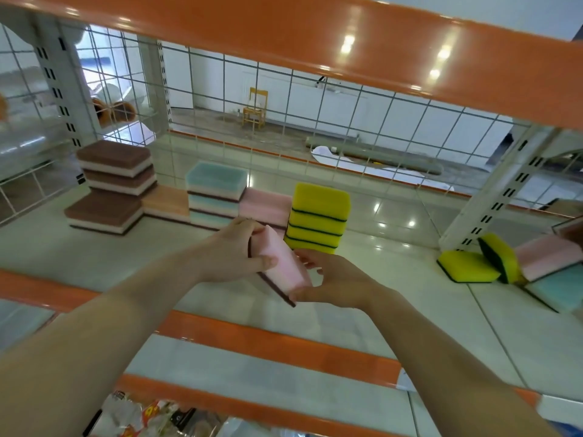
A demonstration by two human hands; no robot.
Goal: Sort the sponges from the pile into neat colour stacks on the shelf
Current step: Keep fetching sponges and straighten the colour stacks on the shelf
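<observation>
Both hands hold one pink sponge (280, 263) with a dark scouring side, tilted above the shelf (94, 253). My left hand (233, 250) grips its upper end; my right hand (334, 279) cups its lower end. Behind them along the wire grid stand a brown stack (115, 171), a lone brown sponge (102, 212), an orange sponge (165, 201), a blue stack (216, 192), a pink sponge (265, 205) and a yellow stack (318, 216). At the right lies the pile: two yellow sponges (467, 266), a pink one (550, 255) and a blue one (558, 288).
An orange shelf board (315, 36) hangs close overhead. A wire grid (284, 127) closes the back of the shelf, with slotted uprights (504, 190) at the right and left. The shelf's orange front edge (268, 342) runs below my arms. Packaged goods (142, 417) sit on the level beneath.
</observation>
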